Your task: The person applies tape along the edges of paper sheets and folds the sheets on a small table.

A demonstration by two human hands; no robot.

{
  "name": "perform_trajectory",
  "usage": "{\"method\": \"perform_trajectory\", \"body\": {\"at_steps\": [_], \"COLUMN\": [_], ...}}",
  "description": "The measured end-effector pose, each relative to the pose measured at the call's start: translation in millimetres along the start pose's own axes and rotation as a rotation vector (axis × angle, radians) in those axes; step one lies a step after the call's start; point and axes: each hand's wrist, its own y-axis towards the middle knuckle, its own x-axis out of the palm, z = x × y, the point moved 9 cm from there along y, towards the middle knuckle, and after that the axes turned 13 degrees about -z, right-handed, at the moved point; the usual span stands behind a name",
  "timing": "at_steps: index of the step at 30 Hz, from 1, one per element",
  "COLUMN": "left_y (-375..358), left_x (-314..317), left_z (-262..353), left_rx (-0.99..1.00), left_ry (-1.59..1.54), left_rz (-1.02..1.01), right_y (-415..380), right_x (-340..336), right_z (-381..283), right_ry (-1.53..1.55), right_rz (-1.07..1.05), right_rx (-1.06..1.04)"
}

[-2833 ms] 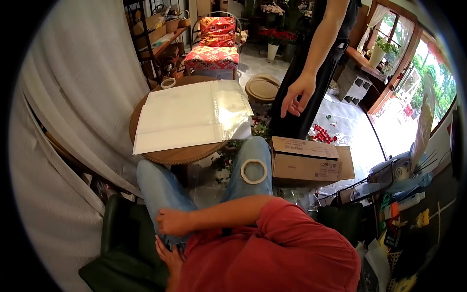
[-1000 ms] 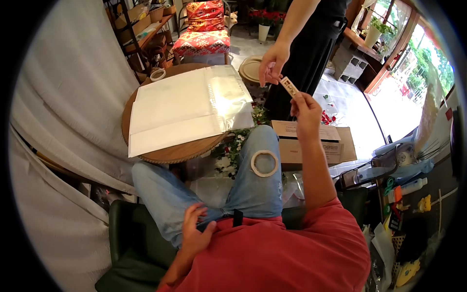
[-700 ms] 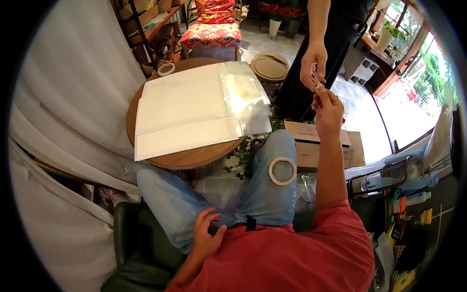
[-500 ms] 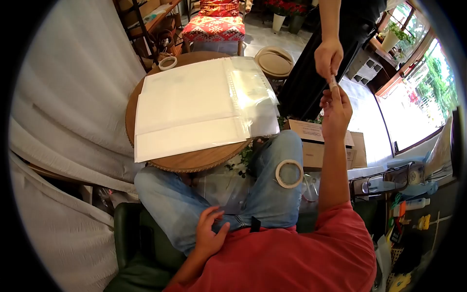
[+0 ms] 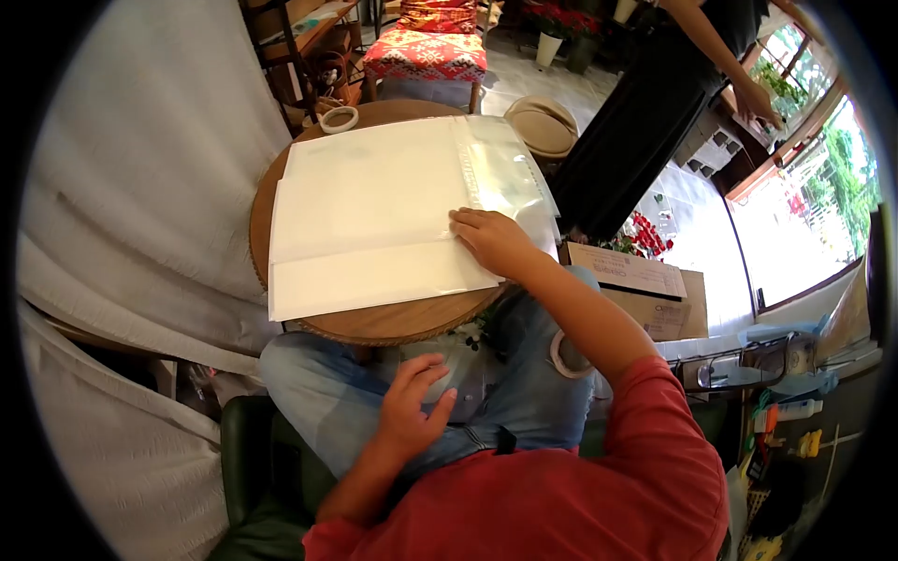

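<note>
Your right hand (image 5: 491,240) is flat on the big white sheet (image 5: 369,215), palm down, fingers (image 5: 465,222) relaxed and spread a little, not gripping anything, just resting near the sheet's right edge where the clear plastic sleeve (image 5: 505,178) overlaps it; the sheet itself covers most of the round wooden table (image 5: 374,323), which sits at about 12 o'clock from your lap. Your left hand (image 5: 412,407) is down on your left thigh, fingers loosely curled and open, holding nothing; it's touching the blue jeans (image 5: 318,374) just under the table's near rim.

A roll of tape (image 5: 339,119) sits at the far edge of the table, around 11 o'clock from the sheet, apart from it; another tape roll (image 5: 561,355) rests on your right knee, half hidden by your forearm. A cardboard box (image 5: 636,290) is on the floor at roughly 3 o'clock from your right hand; another person in dark clothes (image 5: 645,103) stands at about 1 o'clock, their hand (image 5: 762,101) well away from yours. White curtain (image 5: 140,187) hangs all along the 9 o'clock side.
</note>
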Motion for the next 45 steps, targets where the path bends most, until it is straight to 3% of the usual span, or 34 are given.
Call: {"method": "perform_trajectory", "body": {"at_steps": [3, 16, 19, 21, 24, 26, 30, 34, 36, 37, 40, 42, 45], "left_y": [-10.8, -16.7, -17.0, -14.7, -4.9, 7.7, 54.7, 108.5, 130.7, 133.3, 132.9, 133.0, 133.3], "left_x": [3.6, 2.2, -1.6, -7.9, -25.6, -46.0, -83.0, -124.0, -127.3, -131.7, -144.0, -146.8, -150.2], "left_z": [-5.9, -9.2, -9.5, -8.9, -8.0, 0.9, -22.4, -64.8, -99.6, -110.9, -115.4, -114.9, -116.9], "left_rx": [0.005, -0.021, -0.024, -0.017, -0.015, 0.086, 0.095, 0.099, -0.037, -0.167, -0.155, -0.108, -0.034], "left_ry": [-0.02, -0.105, -0.081, -0.067, -0.035, 0.227, 0.489, 0.753, 0.729, 0.667, 0.661, 0.651, 0.635], "left_rz": [0.028, 0.016, 0.014, 0.026, 0.055, 0.118, 0.192, 0.177, -0.079, -0.144, -0.112, -0.109, -0.087], "right_y": [-2.6, 12.3, 15.1, 18.4, 18.0, 14.7, 8.7, 5.7, 1.1, -0.1, -0.5, -1.2, 2.3], "right_x": [-2.1, -13.7, -13.7, -19.1, -23.1, -23.5, -34.8, -29.6, -35.1, -36.9, -33.0, -42.7, -46.2], "right_z": [-4.5, 4.1, 9.0, 28.2, 31.2, 29.5, 20.3, 17.0, -4.1, -1.1, -4.5, -9.5, -10.7], "right_ry": [-0.179, -0.18, -0.157, 0.091, 0.238, 0.207, 0.142, 0.107, -0.034, -0.033, -0.102, -0.157, -0.194], "right_rz": [0.005, -0.048, -0.084, -0.044, -0.078, -0.057, 0.065, 0.05, 0.056, 0.057, 0.014, 0.127, 0.134], "right_rx": [-0.125, -0.232, -0.16, 0.058, 0.069, 0.044, 0.025, 0.063, -0.204, -0.206, -0.229, -0.236, -0.149]}}
